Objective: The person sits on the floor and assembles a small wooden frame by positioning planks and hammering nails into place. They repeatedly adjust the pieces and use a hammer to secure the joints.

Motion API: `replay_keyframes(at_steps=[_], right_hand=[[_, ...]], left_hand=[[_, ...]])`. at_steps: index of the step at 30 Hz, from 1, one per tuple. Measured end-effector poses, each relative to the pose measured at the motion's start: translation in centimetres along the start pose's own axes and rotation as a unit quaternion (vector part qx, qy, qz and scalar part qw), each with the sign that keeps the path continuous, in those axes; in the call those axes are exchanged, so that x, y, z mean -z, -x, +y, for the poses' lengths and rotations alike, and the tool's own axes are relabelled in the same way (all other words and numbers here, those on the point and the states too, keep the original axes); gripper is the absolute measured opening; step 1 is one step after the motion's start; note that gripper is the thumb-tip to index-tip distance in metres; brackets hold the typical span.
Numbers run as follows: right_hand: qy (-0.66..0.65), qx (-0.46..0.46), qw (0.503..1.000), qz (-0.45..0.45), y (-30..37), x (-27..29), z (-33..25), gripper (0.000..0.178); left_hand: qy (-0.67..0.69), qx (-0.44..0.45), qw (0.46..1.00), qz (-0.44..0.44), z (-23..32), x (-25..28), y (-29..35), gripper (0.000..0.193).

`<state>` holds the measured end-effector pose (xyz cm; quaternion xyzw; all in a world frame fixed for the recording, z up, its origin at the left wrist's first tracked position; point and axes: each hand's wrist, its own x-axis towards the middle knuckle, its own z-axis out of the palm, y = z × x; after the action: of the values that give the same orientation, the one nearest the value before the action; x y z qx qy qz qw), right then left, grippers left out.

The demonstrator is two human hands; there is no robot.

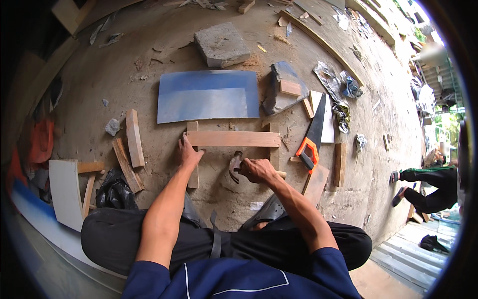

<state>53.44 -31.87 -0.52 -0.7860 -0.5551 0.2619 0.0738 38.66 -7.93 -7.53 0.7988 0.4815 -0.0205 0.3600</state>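
Note:
A reddish wooden slat lies crosswise on two short wooden blocks, a left block and a right block. My left hand grips the left end of the slat where it crosses the left block, fingers at the end and thumb on the near side. Just below the slat, my right hand is closed round a claw hammer close to its metal head. The tail of the wooden handle sticks out past the right of that hand. The hammer head is apart from the slat.
Beyond the slat lies a blue-and-white panel, with a concrete block behind it. An orange-handled handsaw rests at right near a wood offcut. Wood pieces lie at left. Another person's legs show far right.

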Motion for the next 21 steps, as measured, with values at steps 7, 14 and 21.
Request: replay_keyframes(at_steps=[7, 14, 21], right_hand=[[-0.043, -0.041, 0.997, 0.046, 0.8, -3.1, 1.7, 0.029], [-0.075, -0.141, 0.961, 0.228, 0.2, -0.6, 5.3, 0.021], [-0.158, -0.283, 0.900, 0.291, 1.3, 1.5, 11.5, 0.069]], left_hand=[[-0.045, 0.058, 0.997, -0.008, -0.6, 0.3, -2.2, 0.089], [-0.091, 0.051, 0.995, -0.004, 1.3, 1.6, -1.3, 0.080], [-0.126, 0.012, 0.992, -0.024, 3.3, 3.1, -0.2, 0.079]])
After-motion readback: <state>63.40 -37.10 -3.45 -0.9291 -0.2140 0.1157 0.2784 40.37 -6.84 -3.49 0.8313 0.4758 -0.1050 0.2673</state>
